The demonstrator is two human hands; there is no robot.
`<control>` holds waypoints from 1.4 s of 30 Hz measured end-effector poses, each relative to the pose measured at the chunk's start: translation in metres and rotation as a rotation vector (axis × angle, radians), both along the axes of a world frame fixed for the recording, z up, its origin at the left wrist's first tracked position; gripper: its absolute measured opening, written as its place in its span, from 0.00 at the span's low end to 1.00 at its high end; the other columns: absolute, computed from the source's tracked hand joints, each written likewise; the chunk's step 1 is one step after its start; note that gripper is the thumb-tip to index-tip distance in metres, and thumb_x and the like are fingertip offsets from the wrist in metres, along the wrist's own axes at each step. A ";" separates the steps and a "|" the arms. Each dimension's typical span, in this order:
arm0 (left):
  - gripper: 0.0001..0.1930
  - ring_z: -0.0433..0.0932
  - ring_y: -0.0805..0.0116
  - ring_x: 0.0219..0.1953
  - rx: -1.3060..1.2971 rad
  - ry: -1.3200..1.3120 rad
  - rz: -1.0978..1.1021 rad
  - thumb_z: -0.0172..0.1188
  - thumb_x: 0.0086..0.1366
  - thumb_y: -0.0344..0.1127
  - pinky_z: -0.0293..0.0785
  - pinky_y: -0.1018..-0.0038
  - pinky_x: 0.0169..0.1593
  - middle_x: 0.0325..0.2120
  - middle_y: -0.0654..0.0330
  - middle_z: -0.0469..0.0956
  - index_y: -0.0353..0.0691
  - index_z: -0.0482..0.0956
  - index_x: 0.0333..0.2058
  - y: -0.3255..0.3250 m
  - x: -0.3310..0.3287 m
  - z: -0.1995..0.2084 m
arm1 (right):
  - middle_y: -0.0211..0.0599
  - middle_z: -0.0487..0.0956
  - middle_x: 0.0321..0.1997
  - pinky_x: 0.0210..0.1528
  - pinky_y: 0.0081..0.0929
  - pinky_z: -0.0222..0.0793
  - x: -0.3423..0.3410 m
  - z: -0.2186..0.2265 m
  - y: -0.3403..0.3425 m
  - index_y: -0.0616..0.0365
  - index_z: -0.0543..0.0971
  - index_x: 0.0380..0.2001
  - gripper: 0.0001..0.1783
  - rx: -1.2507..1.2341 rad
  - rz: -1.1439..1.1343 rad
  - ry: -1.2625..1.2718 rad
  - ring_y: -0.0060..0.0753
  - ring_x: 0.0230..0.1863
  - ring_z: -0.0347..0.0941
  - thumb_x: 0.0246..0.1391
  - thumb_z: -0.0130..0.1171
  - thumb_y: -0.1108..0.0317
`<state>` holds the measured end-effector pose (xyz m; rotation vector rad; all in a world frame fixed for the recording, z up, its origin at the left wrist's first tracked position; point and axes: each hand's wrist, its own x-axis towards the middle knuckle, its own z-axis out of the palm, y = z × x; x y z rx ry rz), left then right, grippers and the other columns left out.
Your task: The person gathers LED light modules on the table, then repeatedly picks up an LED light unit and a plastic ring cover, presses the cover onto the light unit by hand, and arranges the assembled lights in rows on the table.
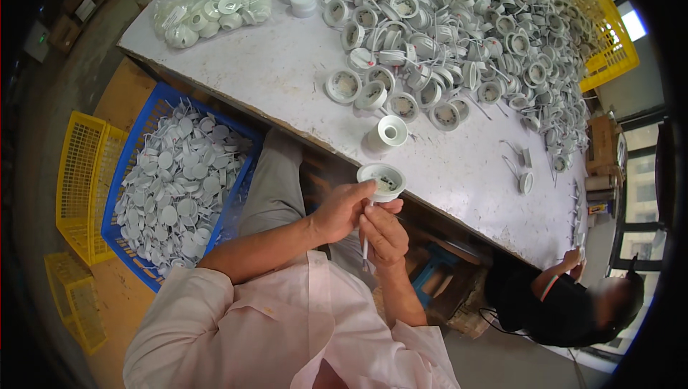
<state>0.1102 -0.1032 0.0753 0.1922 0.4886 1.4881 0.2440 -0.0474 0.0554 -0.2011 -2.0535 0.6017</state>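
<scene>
Just off the table's near edge, my left hand [342, 211] grips a white round lamp housing [385, 181], thumb at its rim. Its open side faces up and shows small dark parts inside. Below it, the fingers of my right hand [385, 235] are closed on a white cable [365, 246] that hangs down from the housing. A white hollow cylinder [388, 133] stands on the table a little beyond the held housing. Farther back lies a large heap of similar white housings [444, 38] with short cables.
The white table [287, 77] runs diagonally. On it are a bag of white round parts [215, 6] and two white cylinders [302, 3]. At left, a blue crate [115, 221] holds white discs with cables, beside yellow crates [75, 181]. A co-worker [573, 303] works at far right.
</scene>
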 end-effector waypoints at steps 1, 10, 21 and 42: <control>0.22 0.75 0.63 0.48 -0.014 0.035 0.017 0.52 0.66 0.42 0.72 0.72 0.51 0.44 0.53 0.75 0.30 0.69 0.51 -0.002 -0.002 0.002 | 0.50 0.79 0.42 0.42 0.32 0.76 -0.001 -0.003 0.002 0.65 0.81 0.33 0.13 0.066 0.035 -0.047 0.46 0.40 0.78 0.38 0.63 0.82; 0.21 0.72 0.70 0.49 0.068 0.796 -0.056 0.55 0.65 0.36 0.70 0.72 0.53 0.45 0.57 0.75 0.31 0.67 0.53 -0.011 -0.035 -0.019 | 0.44 0.77 0.43 0.37 0.21 0.70 0.017 -0.017 0.007 0.62 0.77 0.44 0.16 -0.406 -0.314 -0.120 0.31 0.39 0.74 0.51 0.52 0.82; 0.17 0.78 0.71 0.38 -0.059 0.770 -0.038 0.54 0.65 0.31 0.77 0.75 0.42 0.41 0.56 0.76 0.28 0.69 0.49 -0.011 -0.027 -0.033 | 0.31 0.79 0.35 0.36 0.17 0.69 -0.025 -0.012 0.016 0.67 0.77 0.44 0.14 -1.085 -0.147 -0.035 0.17 0.33 0.72 0.53 0.58 0.75; 0.17 0.80 0.62 0.39 -0.162 0.685 -0.005 0.53 0.66 0.33 0.79 0.78 0.33 0.42 0.52 0.76 0.28 0.69 0.49 -0.024 -0.045 -0.044 | 0.46 0.73 0.46 0.47 0.33 0.68 -0.039 0.004 0.079 0.62 0.73 0.51 0.30 -0.219 -0.365 -0.178 0.40 0.46 0.70 0.42 0.70 0.68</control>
